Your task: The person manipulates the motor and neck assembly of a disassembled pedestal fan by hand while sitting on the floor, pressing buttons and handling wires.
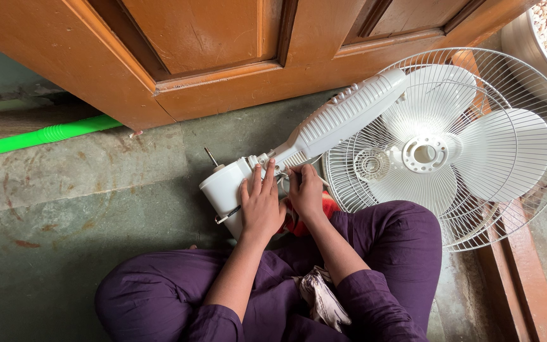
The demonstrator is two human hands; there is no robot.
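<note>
A white fan body [324, 130] lies on the floor [64, 202], its long axis running far-right from both hands: left hand [261, 206] flat on its near-left motor end, right hand [305, 193] curled at its neck.

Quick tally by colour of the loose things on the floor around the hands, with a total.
White: 4 - fan motor housing, fan neck, blade set, wire grille
Green: 1 - broom handle
Red: 1 - red object, partly hidden under the right hand
Total: 6
</note>
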